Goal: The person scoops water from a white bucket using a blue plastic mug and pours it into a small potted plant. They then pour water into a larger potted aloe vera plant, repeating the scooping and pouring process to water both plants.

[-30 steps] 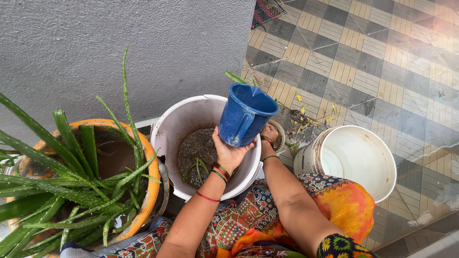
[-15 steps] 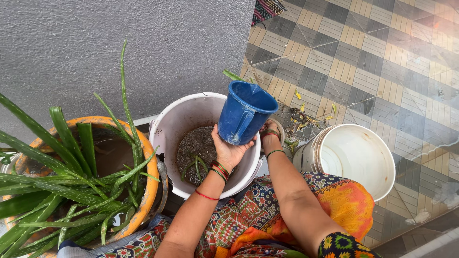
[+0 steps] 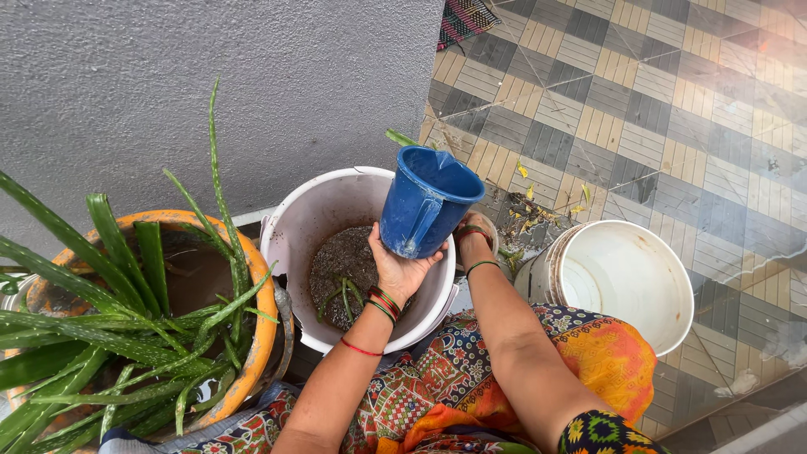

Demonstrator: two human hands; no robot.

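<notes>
My left hand point(image 3: 398, 271) cups the bottom of a blue plastic jug point(image 3: 429, 197), which tilts with its handle towards me and its mouth up and away. The jug hangs over the right rim of a white bucket point(image 3: 307, 202) that holds dark wet soil point(image 3: 340, 252) and a small aloe sprout point(image 3: 345, 296). My right hand point(image 3: 471, 239) reaches behind the jug's lower right side. Its fingers are hidden by the jug, so its grip is unclear.
An orange pot point(image 3: 267, 313) with a large spiky aloe plant point(image 3: 118, 303) stands at the left, touching the soil bucket. An empty white bucket point(image 3: 630, 282) stands on the tiled floor point(image 3: 672, 109) at the right. Dry leaf scraps point(image 3: 531, 220) lie between the buckets. A grey wall point(image 3: 210, 84) is behind.
The jug and my left hand have shifted slightly left. My right hand has slid further in behind the jug.
</notes>
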